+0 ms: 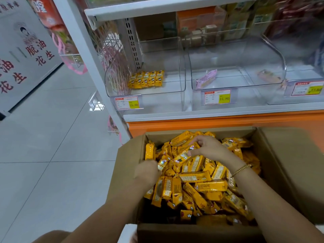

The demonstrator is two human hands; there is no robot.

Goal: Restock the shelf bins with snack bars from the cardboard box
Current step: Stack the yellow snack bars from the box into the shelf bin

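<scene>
Your right hand (208,149) curls its fingers around snack bars (201,178) heaped in the cardboard box (126,165); your blurred left hand (148,171) shows no clear grip. Gather bars flat, ends aligned, for the bin (157,94) beyond your fingertips, holding 5. Price tags (134,104) read 15.80; a wall sign (37,50) reads 脱油花生.

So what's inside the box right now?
A loose pile of yellow bars fills the box. The left hand is in it by the left wall; the right hand grips bars near the far end. The pile covers the bottom and whatever lies lower.
</scene>
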